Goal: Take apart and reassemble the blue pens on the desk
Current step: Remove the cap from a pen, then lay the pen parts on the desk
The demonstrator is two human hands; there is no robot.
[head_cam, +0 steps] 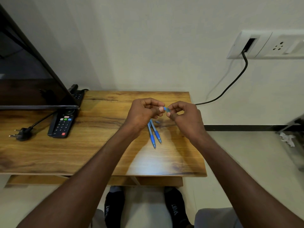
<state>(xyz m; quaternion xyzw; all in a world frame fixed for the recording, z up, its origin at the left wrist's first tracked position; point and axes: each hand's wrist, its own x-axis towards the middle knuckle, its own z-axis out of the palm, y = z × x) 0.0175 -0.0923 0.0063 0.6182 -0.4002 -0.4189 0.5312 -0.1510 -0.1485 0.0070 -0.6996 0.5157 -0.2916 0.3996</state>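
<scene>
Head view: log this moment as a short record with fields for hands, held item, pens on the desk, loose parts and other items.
left hand: raised above the wooden desk, fingers curled, pinching the small blue pen part
right hand: pinching the same part from the other side
held item: small blue pen part; exact piece too small to tell
pens on desk: two blue pens lying side by side under the hands
loose parts: one small blue piece beside the pens
other items: black remote control, black power plug

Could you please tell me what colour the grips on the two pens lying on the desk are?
Blue, seen in the head view, on the two pens.
</scene>
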